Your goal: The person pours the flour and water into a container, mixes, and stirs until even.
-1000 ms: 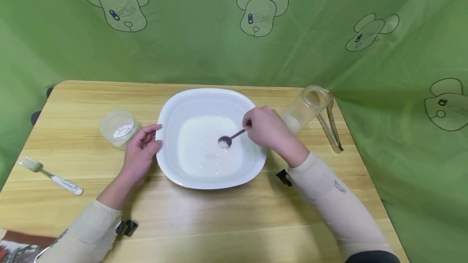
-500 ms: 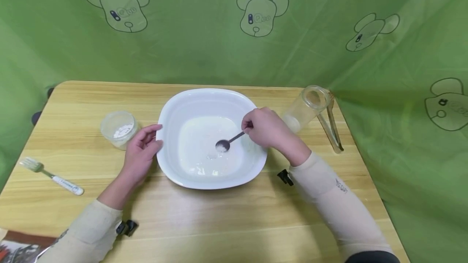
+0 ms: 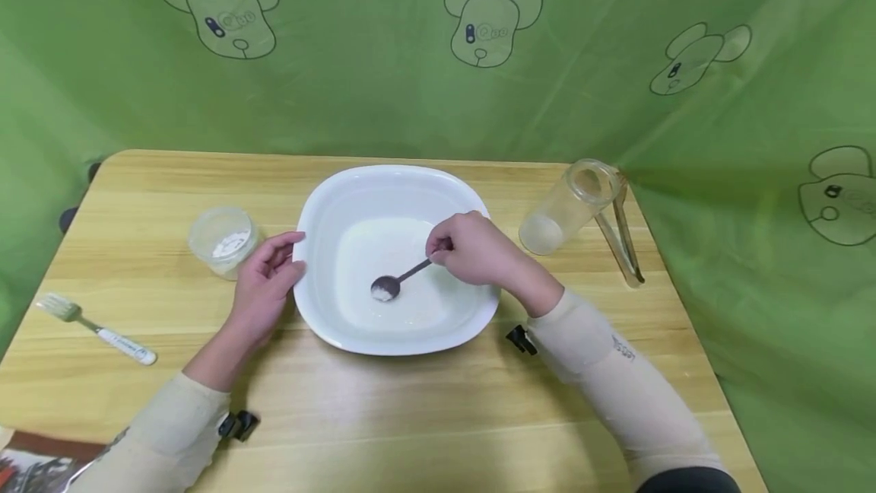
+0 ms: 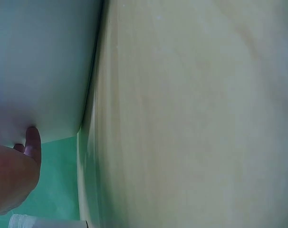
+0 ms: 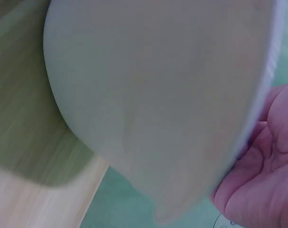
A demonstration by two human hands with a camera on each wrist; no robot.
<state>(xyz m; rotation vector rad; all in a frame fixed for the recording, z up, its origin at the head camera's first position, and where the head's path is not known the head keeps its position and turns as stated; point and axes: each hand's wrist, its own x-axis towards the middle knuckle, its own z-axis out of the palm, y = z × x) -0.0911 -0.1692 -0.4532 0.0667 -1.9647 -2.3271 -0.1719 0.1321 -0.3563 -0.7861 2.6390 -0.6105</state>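
Note:
My right hand [image 3: 468,248] grips a small dark spoon [image 3: 413,271] by its handle, above the inside of a white basin [image 3: 318,310]. White powder lies in the bowl of the spoon, which hangs near the basin's middle. Small glints show on the basin floor; whether there is liquid cannot be made out. At the basin's left rim rests my left hand [image 3: 263,287], its fingertips and thumb touching the side. The left wrist view has a finger [image 4: 33,145] against the basin's outer wall [image 4: 39,71]. From the right wrist, the basin's side [image 5: 148,95] hides the spoon.
A clear round tub [image 3: 222,240] with white powder stands left of the basin. Farther left lies a fork [image 3: 99,329] with a white handle. To the right are a glass jar [image 3: 568,208] with pale contents and metal tongs [image 3: 620,242]. Green cloth hangs behind the table.
My right hand has moved left and slightly toward me, carrying the spoon from the basin's right side toward its middle. The left hand and the basin have stayed put.

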